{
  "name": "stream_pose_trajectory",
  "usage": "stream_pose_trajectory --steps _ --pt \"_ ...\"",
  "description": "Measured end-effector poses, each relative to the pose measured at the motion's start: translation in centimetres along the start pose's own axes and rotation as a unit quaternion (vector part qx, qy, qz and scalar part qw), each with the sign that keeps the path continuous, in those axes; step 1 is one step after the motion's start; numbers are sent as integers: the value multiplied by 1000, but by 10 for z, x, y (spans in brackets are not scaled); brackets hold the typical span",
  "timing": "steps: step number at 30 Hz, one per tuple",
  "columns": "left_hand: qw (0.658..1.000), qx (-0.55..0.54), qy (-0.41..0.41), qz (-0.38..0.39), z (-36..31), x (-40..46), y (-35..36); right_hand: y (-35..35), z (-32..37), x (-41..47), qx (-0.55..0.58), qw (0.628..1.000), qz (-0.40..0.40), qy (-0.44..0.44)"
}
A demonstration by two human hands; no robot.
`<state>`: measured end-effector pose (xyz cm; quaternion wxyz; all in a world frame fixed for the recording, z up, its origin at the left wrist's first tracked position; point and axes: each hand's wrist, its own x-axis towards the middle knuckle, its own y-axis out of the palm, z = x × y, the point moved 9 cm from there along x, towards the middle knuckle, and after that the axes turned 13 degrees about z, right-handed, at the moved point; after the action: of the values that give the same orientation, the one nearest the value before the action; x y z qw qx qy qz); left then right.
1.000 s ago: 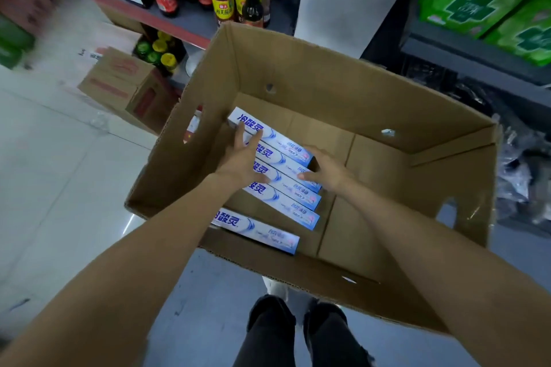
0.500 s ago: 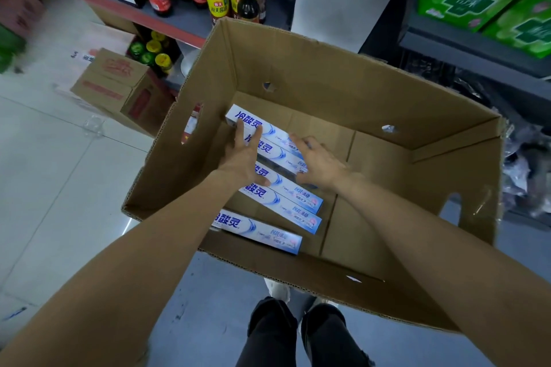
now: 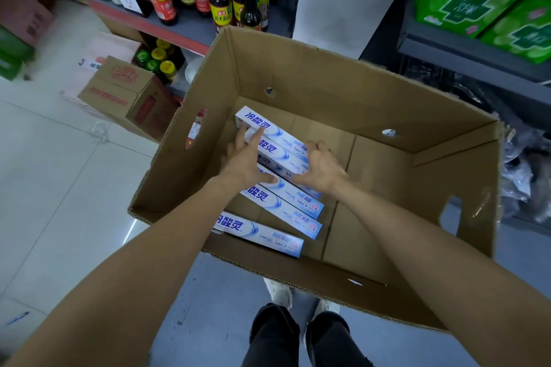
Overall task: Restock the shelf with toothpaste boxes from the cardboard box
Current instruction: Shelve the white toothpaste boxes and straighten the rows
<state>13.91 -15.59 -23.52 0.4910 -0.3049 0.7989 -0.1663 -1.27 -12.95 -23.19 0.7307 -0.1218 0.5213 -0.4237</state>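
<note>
A person is leaning over a big cardboard box [image 3: 343, 89] that is sitting open on the floor. Both arms are reaching down into it.

Five toothpaste boxes [image 3: 286, 211] are lying in the left half of the cardboard box. They are white and blue, and they are lined up side by side, from the far side to the near side. The right half of the box floor is showing bare brown card.

The left hand [image 3: 243, 159] is resting on the left ends of the far toothpaste boxes. Its fingers are stretched out long and are touching the farthest toothpaste box [image 3: 268, 128]. Its thumb is reaching across a box nearer to the person.

The right hand [image 3: 320, 165] is sitting at the right ends of the same far boxes. Its fingers are bending down over the ends, as if they are grabbing the second toothpaste box [image 3: 280, 155]. That box is looking a little tipped up from the others.

The nearest toothpaste box [image 3: 259, 231] is lying on its own, close to the near wall, and no hand is touching it.

On the far left, a shelf [image 3: 185, 25] is holding dark sauce bottles [image 3: 220, 0]. A smaller carton [image 3: 119, 89] is sitting on the floor under it. On the far right, green packs [image 3: 483, 0] are sitting on another shelf. The person's dark trousers [image 3: 298, 337] and light shoes [image 3: 281, 292] are showing below the cardboard box.
</note>
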Motion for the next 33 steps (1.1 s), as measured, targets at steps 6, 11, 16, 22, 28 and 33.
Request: stream_pose_trajectory --steps 6,11,16,22,28,33 --pt "885 -454 12 -101 -20 -29 -30 -42 -12 -58 276 960 6 -48" --pt "829 -524 195 21 -113 -58 -52 -110 -1 -110 283 953 -10 -104" --pt "820 -492 290 43 -207 -75 -80 -181 -24 -159 314 939 -75 -123" --pt "802 -477 355 59 -336 -83 -86 -274 -72 -234 340 917 -107 -177" --pt "753 -519 402 47 -464 -89 -80 -377 -148 -282 328 896 -227 -196" --pt "664 -634 395 -30 -512 -77 -84 -447 -193 -302 309 878 -280 -234"
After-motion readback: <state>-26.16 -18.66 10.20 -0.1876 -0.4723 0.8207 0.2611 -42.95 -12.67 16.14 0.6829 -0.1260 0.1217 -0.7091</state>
